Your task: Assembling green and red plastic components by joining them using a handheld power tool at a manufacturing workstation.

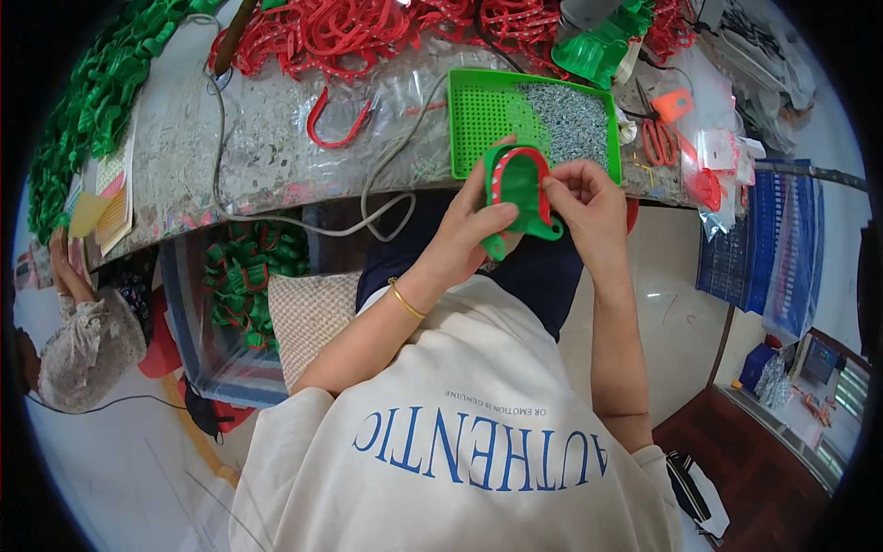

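Note:
In front of my body, at the table's near edge, my left hand (457, 232) is closed round a scoop-shaped green plastic part (522, 196), its thumb on the front face. Along the part's curved rim runs a red U-shaped strip (498, 179) with white dots. The fingers of my right hand (593, 207) pinch the strip's right side against the part; the fingertips hide the exact contact. Just behind both hands lies a bright green tray (452, 124), its right portion filled with small silvery metal pieces (575, 120). A single red U-shaped strip (317, 133) rests on the table, left of the tray.
Red strips (331, 37) are heaped at the back, green parts (101, 101) at the far left. A grey cable (219, 138) loops across the table (175, 152). Orange-handled scissors (659, 143) lie right. Below left, a crate (189, 345) holds assembled parts; another person's arm (81, 281) is beyond.

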Available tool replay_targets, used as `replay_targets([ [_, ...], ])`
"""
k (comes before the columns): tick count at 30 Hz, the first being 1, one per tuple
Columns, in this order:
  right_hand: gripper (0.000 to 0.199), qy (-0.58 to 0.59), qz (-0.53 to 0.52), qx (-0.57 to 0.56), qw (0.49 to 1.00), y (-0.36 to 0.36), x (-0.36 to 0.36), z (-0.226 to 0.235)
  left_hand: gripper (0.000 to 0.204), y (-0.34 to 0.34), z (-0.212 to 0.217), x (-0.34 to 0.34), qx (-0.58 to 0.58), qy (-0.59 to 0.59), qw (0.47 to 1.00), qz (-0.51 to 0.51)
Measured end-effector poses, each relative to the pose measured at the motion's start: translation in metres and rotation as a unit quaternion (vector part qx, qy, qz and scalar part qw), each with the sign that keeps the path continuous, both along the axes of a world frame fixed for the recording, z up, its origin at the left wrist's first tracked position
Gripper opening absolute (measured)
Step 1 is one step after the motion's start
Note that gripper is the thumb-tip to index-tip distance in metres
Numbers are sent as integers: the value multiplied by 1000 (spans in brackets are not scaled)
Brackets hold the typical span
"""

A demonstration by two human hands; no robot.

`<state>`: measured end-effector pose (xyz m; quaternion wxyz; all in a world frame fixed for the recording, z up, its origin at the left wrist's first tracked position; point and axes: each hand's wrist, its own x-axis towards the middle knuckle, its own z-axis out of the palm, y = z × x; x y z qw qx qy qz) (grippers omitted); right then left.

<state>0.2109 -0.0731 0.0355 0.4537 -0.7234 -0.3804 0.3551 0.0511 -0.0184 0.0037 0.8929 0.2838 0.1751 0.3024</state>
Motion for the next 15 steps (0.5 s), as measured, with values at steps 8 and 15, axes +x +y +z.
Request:
replay_targets([
  [8, 13, 210, 20, -6, 977, -13, -13, 0, 75, -11, -27, -17, -187, -126, 969, -98],
  [15, 18, -13, -26, 182, 983, 13, 5, 1, 76, -2, -41, -7, -279, -256, 917, -123],
])
